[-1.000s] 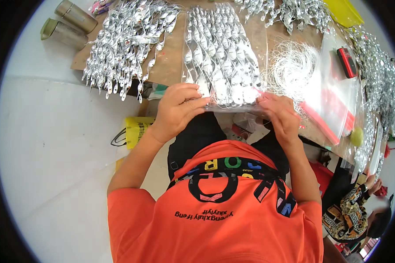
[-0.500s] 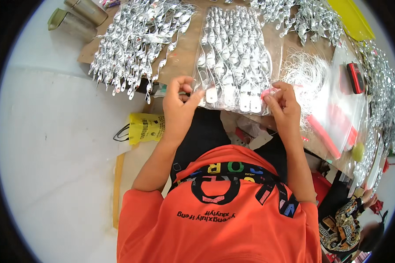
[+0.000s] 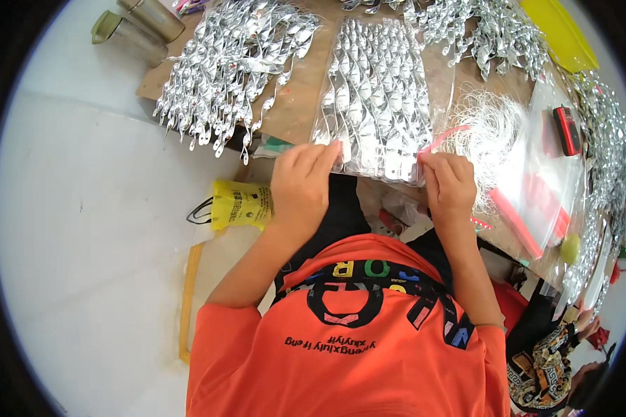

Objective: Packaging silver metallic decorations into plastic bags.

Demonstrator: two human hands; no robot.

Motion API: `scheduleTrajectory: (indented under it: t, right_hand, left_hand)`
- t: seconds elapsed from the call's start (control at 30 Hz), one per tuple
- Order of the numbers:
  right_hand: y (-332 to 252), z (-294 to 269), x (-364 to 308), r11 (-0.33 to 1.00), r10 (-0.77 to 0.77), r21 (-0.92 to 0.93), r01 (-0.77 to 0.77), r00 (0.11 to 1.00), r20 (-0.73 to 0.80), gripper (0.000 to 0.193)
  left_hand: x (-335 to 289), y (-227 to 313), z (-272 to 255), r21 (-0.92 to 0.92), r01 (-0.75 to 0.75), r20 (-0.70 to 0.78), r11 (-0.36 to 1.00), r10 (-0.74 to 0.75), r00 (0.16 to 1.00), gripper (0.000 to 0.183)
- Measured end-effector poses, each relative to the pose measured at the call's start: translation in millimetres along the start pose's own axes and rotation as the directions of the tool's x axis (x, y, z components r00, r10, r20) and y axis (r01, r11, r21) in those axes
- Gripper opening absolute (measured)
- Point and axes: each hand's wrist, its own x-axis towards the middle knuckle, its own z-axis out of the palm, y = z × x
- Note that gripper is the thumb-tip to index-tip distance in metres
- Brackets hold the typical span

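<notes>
Silver twisted spiral strips with white end tabs (image 3: 379,97) lie side by side in a clear plastic bag (image 3: 321,133) on the table in front of me. My left hand (image 3: 302,182) is closed, its fingertips and thumb pinching the bag's near edge by the leftmost tab. At the near right corner my right hand (image 3: 451,184) is closed too, thumb and fingers gripping the bag's edge. A narrow pink strip (image 3: 446,137) runs up and right from beside the right fingertips; whether those fingers also hold it I cannot tell.
More silver spirals (image 3: 236,62) hang over the table's left edge, others (image 3: 483,31) lie far right. Right of the bag are tangled white string (image 3: 490,125), clear sheets with pink bands (image 3: 535,187) and a red-black device (image 3: 567,131). A yellow bag (image 3: 238,206) hangs below. Another person (image 3: 544,365) is lower right.
Both hands have rolled over, knuckles up, and pinch the bag's near edge more tightly. The left fingers moved right onto the edge. The pink strip now sticks out farther. The whole view shifted slightly.
</notes>
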Motion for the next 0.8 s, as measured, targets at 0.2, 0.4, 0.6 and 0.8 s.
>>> scheduleTrajectory:
  t: [0.2,0.4,0.6,0.8]
  right_hand:
    - [-21,2,-11,0.996,-0.072,-0.041,0.075,0.996,0.061,0.04]
    - [-31,17,-11,0.995,-0.065,-0.045,0.086,0.935,0.348,0.064]
    - [-23,16,-17,0.991,-0.03,-0.111,0.072,0.94,0.341,0.071]
    - [-17,15,-26,0.997,-0.029,-0.058,0.049,0.95,0.31,0.077]
  left_hand:
    - [3,45,-21,0.016,0.067,0.219,0.998,-0.069,0.973,0.069]
    - [5,39,14,-0.034,-0.038,0.211,0.999,0.044,0.976,0.077]
    - [0,28,19,-0.044,-0.015,0.182,0.999,0.023,0.983,0.081]
    - [-6,26,15,0.032,0.053,0.186,0.998,-0.059,0.981,0.085]
